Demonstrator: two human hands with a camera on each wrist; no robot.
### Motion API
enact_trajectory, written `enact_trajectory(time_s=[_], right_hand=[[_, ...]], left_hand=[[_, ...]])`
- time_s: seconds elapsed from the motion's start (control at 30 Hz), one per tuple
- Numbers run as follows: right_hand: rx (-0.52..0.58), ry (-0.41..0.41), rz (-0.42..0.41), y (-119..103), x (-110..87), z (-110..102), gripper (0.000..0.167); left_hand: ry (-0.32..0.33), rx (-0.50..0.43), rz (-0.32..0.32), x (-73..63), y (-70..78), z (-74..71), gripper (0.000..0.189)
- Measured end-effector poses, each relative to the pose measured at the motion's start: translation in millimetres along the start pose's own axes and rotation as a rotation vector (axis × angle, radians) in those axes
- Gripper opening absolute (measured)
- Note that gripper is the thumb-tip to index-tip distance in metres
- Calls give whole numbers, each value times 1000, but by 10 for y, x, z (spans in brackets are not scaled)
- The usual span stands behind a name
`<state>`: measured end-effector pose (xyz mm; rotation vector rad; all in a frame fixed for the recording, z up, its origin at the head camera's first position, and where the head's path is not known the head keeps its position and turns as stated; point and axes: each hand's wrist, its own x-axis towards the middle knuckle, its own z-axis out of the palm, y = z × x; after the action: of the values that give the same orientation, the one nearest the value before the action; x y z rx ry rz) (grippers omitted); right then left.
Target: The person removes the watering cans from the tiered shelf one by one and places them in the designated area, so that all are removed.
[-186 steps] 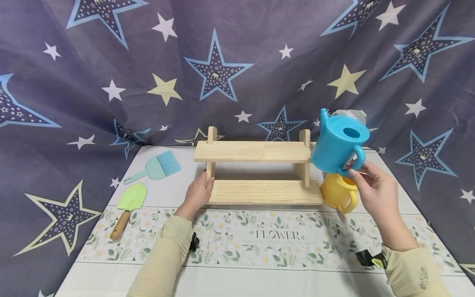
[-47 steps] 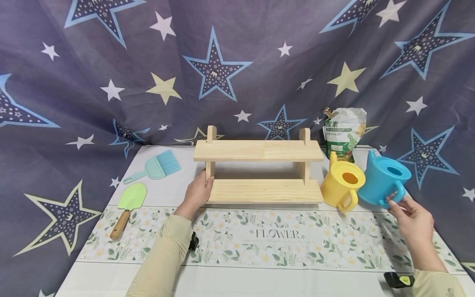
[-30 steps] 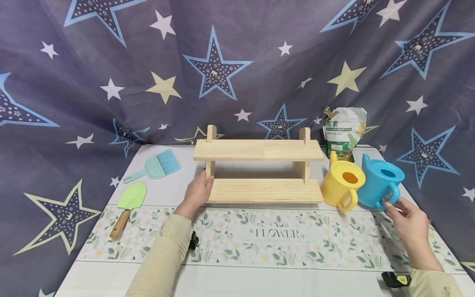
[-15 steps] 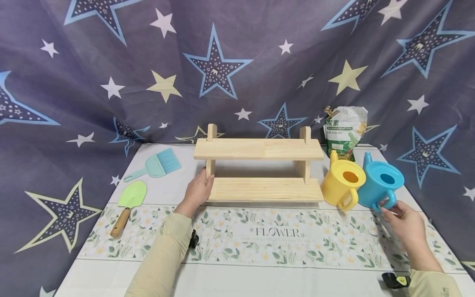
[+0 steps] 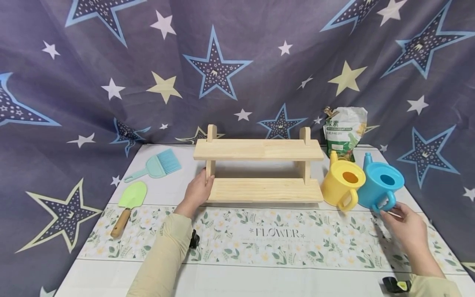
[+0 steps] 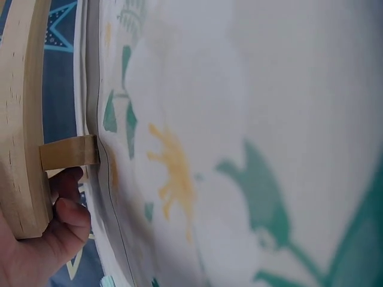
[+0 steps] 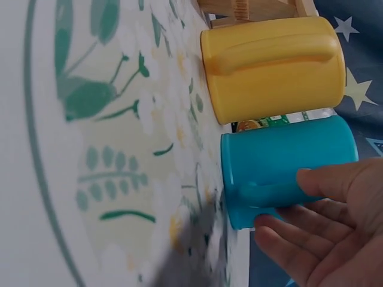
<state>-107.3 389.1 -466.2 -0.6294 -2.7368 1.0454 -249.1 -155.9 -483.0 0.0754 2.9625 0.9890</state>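
A two-tier wooden shelf (image 5: pixel 259 150) stands in the middle of the table. My left hand (image 5: pixel 197 190) grips its left end, by the upright below the top board; in the left wrist view the fingers (image 6: pixel 73 215) curl beside the wood. To the right of the shelf sits a yellow watering can (image 5: pixel 342 181), and right beside it a blue watering can (image 5: pixel 380 179), both upright. My right hand (image 5: pixel 406 227) is at the blue can's handle, its loop showing free of fingers. In the right wrist view the thumb overlaps the handle, and the other fingers (image 7: pixel 293 239) extend loosely beneath.
A white-and-green bag (image 5: pixel 345 132) with a clip leans behind the cans. On the left lie a light-blue brush with dustpan (image 5: pixel 156 165) and a green trowel (image 5: pixel 130 206) with a wooden handle. A starry cloth (image 5: pixel 237 74) hangs behind the table.
The blue watering can came down from the air to the table, then shifted left beside the yellow one. My right hand's fingers have just come out of its handle. The left hand stays put.
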Motion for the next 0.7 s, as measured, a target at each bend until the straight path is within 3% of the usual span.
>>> enact_trajectory(time_s=[0.13,0.33,0.5,0.7], right_hand=[[-25,42,5,-46,-55,-30,54],[-111,77,51,-203,-134,-167,40],[-146,62,-41,-283,-224,-244,37],[-95,51,-166,-470,-357,-208,38]], left_hand=[[0,-1,2,-8,-5,-15,49],[4,-13,-6,-2,-16,-45,50],[-7,-18,17,-2,-44,-85,49],[-48,-3,29,-66,-38,-131,52]])
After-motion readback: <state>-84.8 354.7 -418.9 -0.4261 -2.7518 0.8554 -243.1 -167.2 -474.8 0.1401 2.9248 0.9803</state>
